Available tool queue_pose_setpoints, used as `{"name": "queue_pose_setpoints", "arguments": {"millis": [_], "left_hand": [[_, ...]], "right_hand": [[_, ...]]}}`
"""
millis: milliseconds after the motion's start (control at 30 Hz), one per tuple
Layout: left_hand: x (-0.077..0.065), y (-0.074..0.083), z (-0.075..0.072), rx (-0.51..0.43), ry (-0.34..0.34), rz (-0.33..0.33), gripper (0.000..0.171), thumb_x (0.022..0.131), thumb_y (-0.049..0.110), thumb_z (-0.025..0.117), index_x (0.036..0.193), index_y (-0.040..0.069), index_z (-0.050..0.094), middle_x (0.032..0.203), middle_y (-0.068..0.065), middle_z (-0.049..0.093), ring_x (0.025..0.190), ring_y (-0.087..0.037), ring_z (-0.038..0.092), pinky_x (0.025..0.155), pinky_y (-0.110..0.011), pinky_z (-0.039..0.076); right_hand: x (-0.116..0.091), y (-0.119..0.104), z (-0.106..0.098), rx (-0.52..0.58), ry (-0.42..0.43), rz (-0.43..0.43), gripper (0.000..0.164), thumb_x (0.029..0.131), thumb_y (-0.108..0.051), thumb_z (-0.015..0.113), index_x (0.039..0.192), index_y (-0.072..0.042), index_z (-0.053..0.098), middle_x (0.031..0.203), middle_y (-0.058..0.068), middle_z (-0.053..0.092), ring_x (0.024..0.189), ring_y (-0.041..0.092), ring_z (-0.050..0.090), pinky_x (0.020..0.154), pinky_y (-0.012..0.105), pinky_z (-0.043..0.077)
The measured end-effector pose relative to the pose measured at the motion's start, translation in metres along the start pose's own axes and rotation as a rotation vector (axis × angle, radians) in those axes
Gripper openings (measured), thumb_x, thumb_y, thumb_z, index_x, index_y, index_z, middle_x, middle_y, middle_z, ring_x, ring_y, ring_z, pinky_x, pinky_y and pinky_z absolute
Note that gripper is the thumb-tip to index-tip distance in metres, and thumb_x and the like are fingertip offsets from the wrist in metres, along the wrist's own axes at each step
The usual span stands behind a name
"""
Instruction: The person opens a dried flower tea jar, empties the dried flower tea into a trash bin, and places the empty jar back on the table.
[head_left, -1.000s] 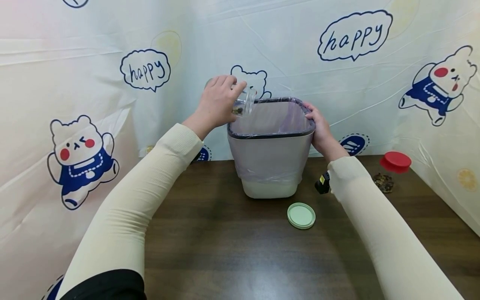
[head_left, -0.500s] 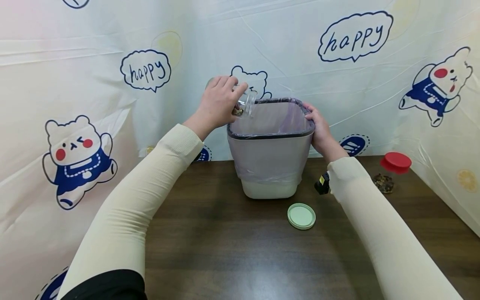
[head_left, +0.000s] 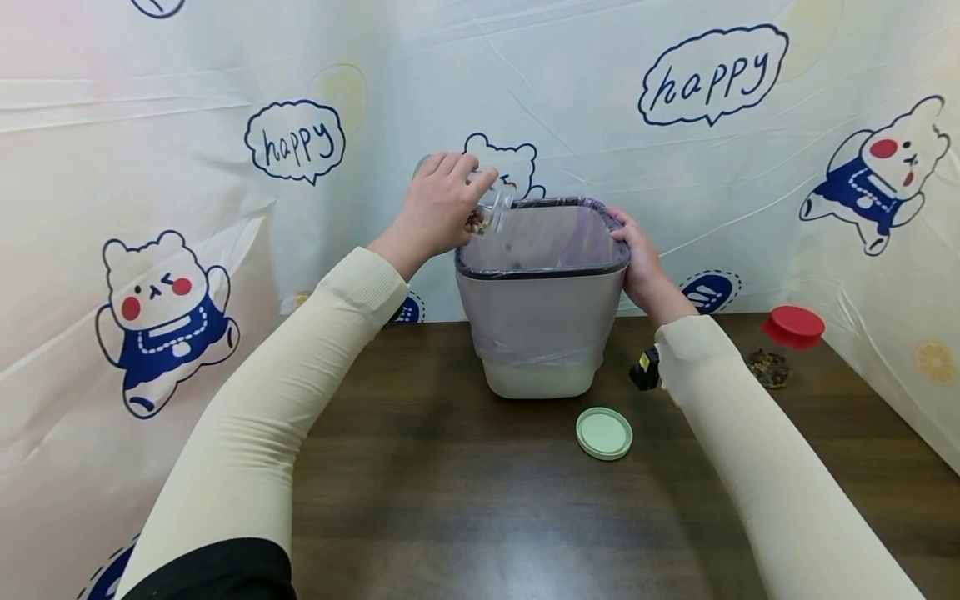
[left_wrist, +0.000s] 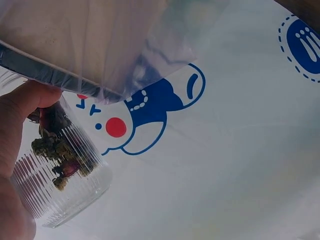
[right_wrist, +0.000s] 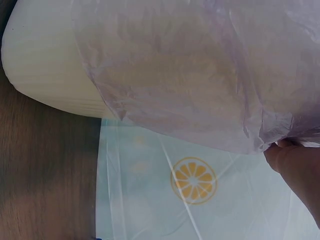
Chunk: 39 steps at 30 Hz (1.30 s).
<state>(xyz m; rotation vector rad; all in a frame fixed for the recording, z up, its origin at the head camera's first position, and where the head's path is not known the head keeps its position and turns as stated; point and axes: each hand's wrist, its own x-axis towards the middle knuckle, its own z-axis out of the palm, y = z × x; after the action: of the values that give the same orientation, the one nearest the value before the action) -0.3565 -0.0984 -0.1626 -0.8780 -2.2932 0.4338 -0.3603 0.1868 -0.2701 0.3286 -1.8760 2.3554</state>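
My left hand (head_left: pixel 438 200) grips a clear ribbed glass jar (left_wrist: pixel 90 197), tilted sideways with its mouth over the left rim of the bin. Dark dried bits, some reddish like dried flowers (left_wrist: pixel 52 147), lie inside the jar. A few dark specks show in the air just inside the bin. The waste bin (head_left: pixel 540 321) stands upright on the table, pale grey, with a dark rim and a thin purplish bin liner (right_wrist: pixel 170 85) folded over it. At its right rim, my right hand (head_left: pixel 643 258) holds the edge, fingers curled over the liner.
A light green lid (head_left: pixel 604 433) lies on the brown table (head_left: pixel 450 500) in front of the bin. To the right stand a small black object with a yellow patch (head_left: pixel 645 368) and a red-lidded jar (head_left: pixel 793 327) with dried bits. A printed curtain (head_left: pixel 405 75) hangs behind.
The bits in the jar have shifted toward its mouth, and dark specks now show inside the bin. Both hands stay almost in place.
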Motion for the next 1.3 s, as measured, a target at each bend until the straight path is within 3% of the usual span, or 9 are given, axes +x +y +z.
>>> {"name": "queue_pose_setpoints", "arguments": {"millis": [233, 1300], "left_hand": [[-0.0005, 0.0, 0.0017, 0.037, -0.014, 0.02, 0.073, 0.072, 0.023, 0.081, 0.133, 0.008, 0.043, 0.129, -0.019, 0.046, 0.121, -0.036, 0.04, 0.109, -0.044, 0.025], [0.002, 0.0015, 0.0034, 0.059, -0.004, 0.068, 0.069, 0.075, 0.019, 0.079, 0.135, 0.008, 0.045, 0.131, -0.018, 0.046, 0.123, -0.034, 0.038, 0.108, -0.044, 0.023]], "right_hand": [[-0.0014, 0.0008, -0.0018, -0.004, -0.047, -0.019, 0.061, 0.094, -0.012, 0.025, 0.155, -0.01, 0.019, 0.159, 0.006, 0.016, 0.139, 0.02, 0.019, 0.104, 0.026, 0.024], [0.0004, 0.0002, -0.0011, -0.02, -0.021, -0.01, 0.059, 0.095, -0.013, 0.027, 0.153, -0.01, 0.025, 0.157, 0.006, 0.022, 0.139, 0.023, 0.021, 0.108, 0.032, 0.022]]}}
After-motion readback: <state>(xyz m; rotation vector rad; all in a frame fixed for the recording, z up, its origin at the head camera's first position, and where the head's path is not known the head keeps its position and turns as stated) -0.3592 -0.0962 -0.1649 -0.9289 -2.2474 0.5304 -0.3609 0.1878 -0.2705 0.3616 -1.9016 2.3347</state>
